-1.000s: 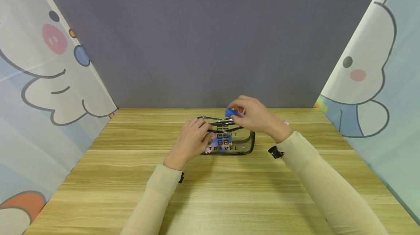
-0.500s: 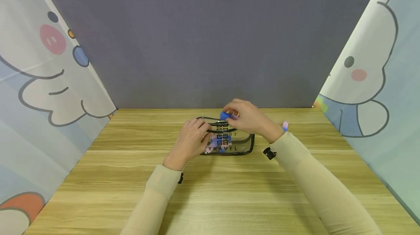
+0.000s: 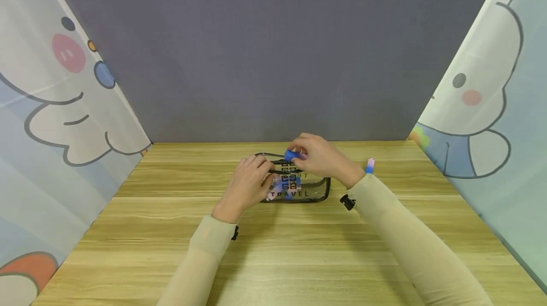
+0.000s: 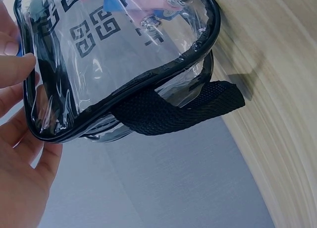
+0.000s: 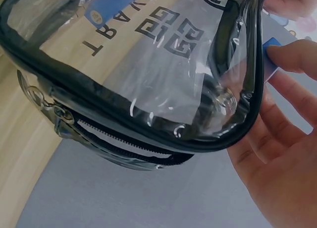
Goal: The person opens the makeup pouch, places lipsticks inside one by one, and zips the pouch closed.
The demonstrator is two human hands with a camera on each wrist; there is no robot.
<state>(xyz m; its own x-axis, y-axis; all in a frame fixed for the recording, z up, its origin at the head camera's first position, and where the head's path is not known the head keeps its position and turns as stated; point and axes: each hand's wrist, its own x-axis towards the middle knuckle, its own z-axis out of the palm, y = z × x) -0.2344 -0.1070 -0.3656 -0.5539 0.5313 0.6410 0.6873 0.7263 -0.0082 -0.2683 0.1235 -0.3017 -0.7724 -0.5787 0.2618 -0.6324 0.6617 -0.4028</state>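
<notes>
Nearest you, your left hand (image 3: pixel 248 181) grips the clear bag (image 3: pixel 315 191) at the left of its mouth, with several blue-and-pink pieces (image 3: pixel 279 186) inside. Just beyond, your right hand (image 3: pixel 319 156) pinches a blue piece (image 3: pixel 289 155) at that mouth, its long axis roughly sideways, blue end toward your left; whether it is past the rim, you cannot tell. A loose pink-and-blue piece (image 3: pixel 370 165) lies on the table (image 3: pixel 273 258) to the right, lengthwise away from you, nearer your right hand.
</notes>
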